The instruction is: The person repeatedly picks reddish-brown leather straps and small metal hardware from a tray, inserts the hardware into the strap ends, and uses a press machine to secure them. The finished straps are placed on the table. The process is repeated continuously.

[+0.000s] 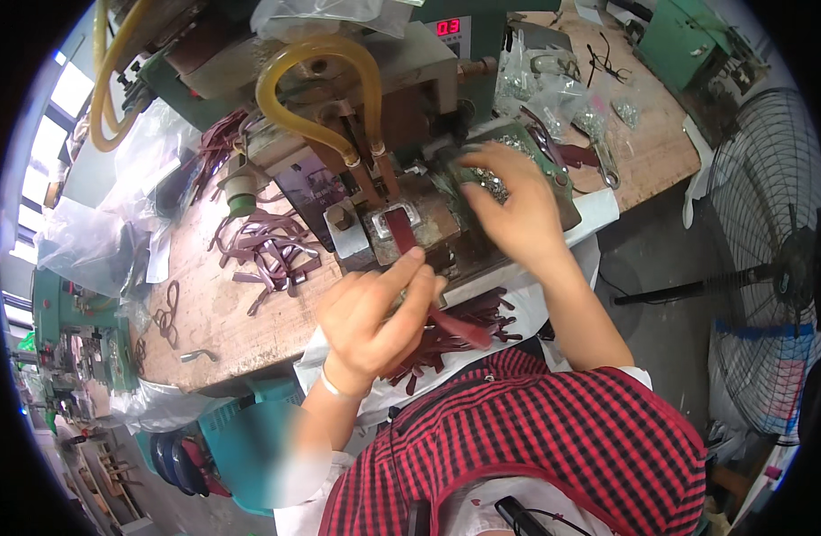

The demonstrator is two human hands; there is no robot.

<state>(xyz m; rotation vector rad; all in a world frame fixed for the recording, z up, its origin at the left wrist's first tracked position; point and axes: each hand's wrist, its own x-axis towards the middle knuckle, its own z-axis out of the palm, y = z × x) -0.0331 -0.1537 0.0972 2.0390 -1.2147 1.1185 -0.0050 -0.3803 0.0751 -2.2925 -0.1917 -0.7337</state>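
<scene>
My left hand (372,314) pinches a dark red strap (399,229) between thumb and fingers. The strap's upper end lies on a small metal plate (381,222) beneath the working head of a green bench machine (425,67), and its other end hangs below my fingers. Over a tray (567,207) of small shiny metal pieces (492,185) is my right hand (516,204), just right of the machine head. Its thumb and fingers are apart, with metal pieces showing between them; the fingertips are slightly blurred.
A heap of dark red straps (272,253) lies left of the machine, and more straps (455,335) rest at my lap. Yellow tubing (325,45) loops above the head. Plastic bags (553,94) and a spanner (604,161) lie to the right, beside a standing fan (768,268).
</scene>
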